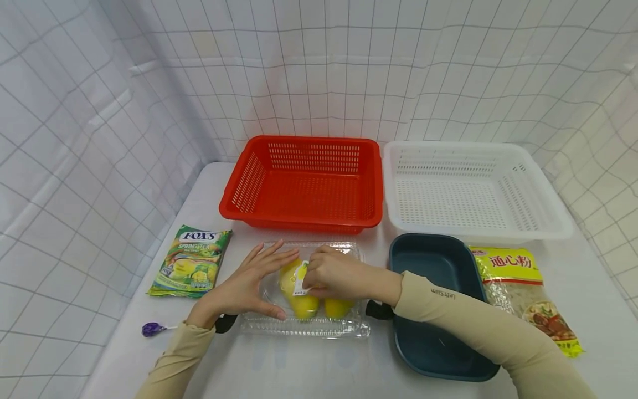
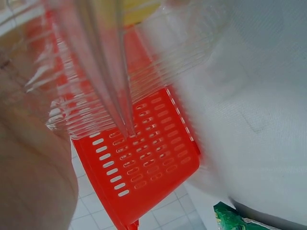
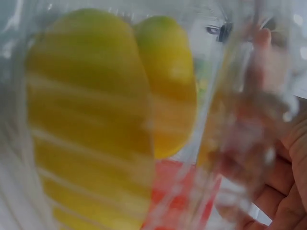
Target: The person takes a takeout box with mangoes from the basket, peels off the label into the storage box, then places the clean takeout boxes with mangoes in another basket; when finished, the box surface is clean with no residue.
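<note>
White cloth panels (image 1: 329,66) printed with a dark grid enclose a white worktop (image 1: 299,371) at the left, right and far sides. Near the centre of the worktop sits a clear plastic box (image 1: 305,328) with ribbed edges, containing yellow, oval fruits (image 1: 305,306). A small white label (image 1: 299,280) with print too small to read lies over the left fruit.

Left hand (image 1: 245,285): over the left side of the box, fingers spread apart. Right hand (image 1: 339,274): over the middle of the box, fingers bent and close together at the label's right edge; whether they pinch the label or only touch it cannot be told.

Readable markings: the green candy bag (image 1: 189,263), at left, bears "FOX'S" and "SPRING TEA". The yellow-topped, transparent pasta bag (image 1: 515,293), at right, bears "通心粉" in red. Upside-down lettering on the beige right sleeve (image 1: 448,313) is not clearly legible.

Surroundings: a red perforated plastic basket (image 1: 304,223) stands beyond the box, with a white perforated plastic basket (image 1: 480,233) at its right. A dark blue rectangular tray (image 1: 428,260) is positioned between box and pasta bag. A purple-wrapped lollipop (image 1: 152,329) lies near left.

Obstructions: the right sleeve crosses above the tray, and the right hand partly covers the fruits.
</note>
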Demonstrator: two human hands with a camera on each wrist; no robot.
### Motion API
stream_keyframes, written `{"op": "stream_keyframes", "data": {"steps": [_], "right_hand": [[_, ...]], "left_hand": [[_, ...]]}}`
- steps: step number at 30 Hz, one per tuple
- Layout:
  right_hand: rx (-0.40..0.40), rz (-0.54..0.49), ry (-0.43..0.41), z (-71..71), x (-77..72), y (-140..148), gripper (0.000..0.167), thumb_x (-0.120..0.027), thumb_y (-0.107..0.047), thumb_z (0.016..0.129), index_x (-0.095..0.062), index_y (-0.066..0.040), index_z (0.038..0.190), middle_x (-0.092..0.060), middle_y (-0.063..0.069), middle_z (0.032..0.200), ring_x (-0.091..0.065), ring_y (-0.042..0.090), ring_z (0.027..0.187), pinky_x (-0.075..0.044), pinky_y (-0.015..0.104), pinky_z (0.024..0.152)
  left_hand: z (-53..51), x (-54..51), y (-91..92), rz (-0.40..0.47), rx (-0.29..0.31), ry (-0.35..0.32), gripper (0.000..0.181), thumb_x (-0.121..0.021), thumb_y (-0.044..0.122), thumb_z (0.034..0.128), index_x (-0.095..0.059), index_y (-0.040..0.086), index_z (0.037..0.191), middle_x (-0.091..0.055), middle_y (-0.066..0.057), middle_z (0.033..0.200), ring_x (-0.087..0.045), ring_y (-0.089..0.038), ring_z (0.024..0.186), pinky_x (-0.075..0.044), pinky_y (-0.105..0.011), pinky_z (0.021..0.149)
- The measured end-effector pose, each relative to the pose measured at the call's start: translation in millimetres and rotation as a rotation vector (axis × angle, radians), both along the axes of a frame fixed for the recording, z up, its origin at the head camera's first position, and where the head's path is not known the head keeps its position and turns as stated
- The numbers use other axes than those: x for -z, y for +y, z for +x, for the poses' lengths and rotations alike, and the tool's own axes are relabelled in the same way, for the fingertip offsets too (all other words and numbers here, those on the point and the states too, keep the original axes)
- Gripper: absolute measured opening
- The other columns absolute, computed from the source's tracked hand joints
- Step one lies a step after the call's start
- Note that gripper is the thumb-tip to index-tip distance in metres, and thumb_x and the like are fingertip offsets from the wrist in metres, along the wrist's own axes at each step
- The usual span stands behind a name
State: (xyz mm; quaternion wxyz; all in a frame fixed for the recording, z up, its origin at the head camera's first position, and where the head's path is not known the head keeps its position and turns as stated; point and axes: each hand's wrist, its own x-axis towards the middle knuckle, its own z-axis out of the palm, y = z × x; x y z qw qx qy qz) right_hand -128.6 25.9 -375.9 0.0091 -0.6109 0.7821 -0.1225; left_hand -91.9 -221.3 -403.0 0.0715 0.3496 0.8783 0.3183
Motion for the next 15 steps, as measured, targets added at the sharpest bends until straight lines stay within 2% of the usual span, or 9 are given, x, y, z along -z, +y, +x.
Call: {"op": "stream_keyframes", "data": {"steps": [7,11,15], "right_hand": [[0.002,-0.022,-0.011,-2.2,0.7,0.3,0.014,-0.072,-0.012,0.083,-0.076,-0.014,0.096,-0.071,-0.006,0.09,-0.061,0.009,0.085,-0.037,0.032,0.1],[-0.017,-0.023,-0.022,-3.8,0.1,2.6,0.012,-0.071,-0.016,0.085,-0.076,-0.015,0.096,-0.071,-0.007,0.089,-0.061,0.008,0.083,-0.036,0.032,0.1],[-0.021,-0.028,-0.098,-5.6,-1.2,4.7,0.01,-0.071,-0.018,0.086,-0.076,-0.014,0.094,-0.071,-0.008,0.088,-0.061,0.007,0.083,-0.037,0.028,0.098]], "left_hand": [[-0.4,-0.4,-0.3,-0.002,0.006,0.0,0.102,-0.078,0.058,0.0648,-0.039,0.009,0.145,-0.039,-0.004,0.147,-0.011,-0.029,0.142,0.002,-0.052,0.111],[-0.4,-1.1,-0.1,-0.005,0.005,-0.002,0.102,-0.079,0.057,0.0643,-0.039,0.009,0.145,-0.039,-0.004,0.147,-0.011,-0.03,0.142,0.003,-0.052,0.111],[-0.1,-0.9,-0.3,-0.008,0.002,-0.008,0.102,-0.08,0.055,0.0636,-0.039,0.009,0.145,-0.038,-0.004,0.148,-0.011,-0.03,0.142,0.003,-0.052,0.111]]}}
